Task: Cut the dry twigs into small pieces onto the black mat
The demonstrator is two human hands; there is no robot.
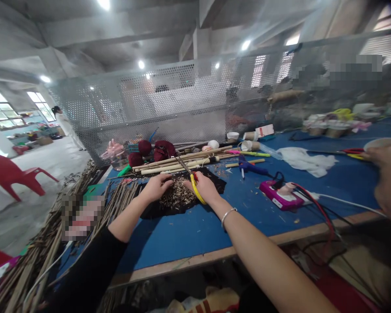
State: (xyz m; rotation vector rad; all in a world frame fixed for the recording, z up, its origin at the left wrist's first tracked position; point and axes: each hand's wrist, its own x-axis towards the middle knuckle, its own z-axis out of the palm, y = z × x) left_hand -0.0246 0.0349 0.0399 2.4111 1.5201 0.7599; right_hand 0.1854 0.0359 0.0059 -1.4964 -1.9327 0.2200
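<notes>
Blue worktop (pixel 169 243) before a perforated screen (pixel 150 100): right hand (pixel 206 186) grasps yellow-handled scissors (pixel 197 192) by cut pieces (pixel 176 196) on black cloth (pixel 220 183); left hand (pixel 155 187) curls beside them — grip unclear. Behind, left — clear container (pixel 120 164) with pinkish items; decorated pots (pixel 336 131), right.

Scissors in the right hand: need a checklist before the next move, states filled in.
1. Scissors held in right hand: ok.
2. Left hand out of the blades' line: ok, it is at the clippings; the blades point forward, away from the person.
3. Blades shut: cannot tell, too blurred.
4. All loose bits kept on black cloth: not ok, some lie on the blue table.
5. Glue gun off and cool: cannot tell; it lies near the power strip.
6. Other person's hand away from the scissors: ok, at the far right.
</notes>
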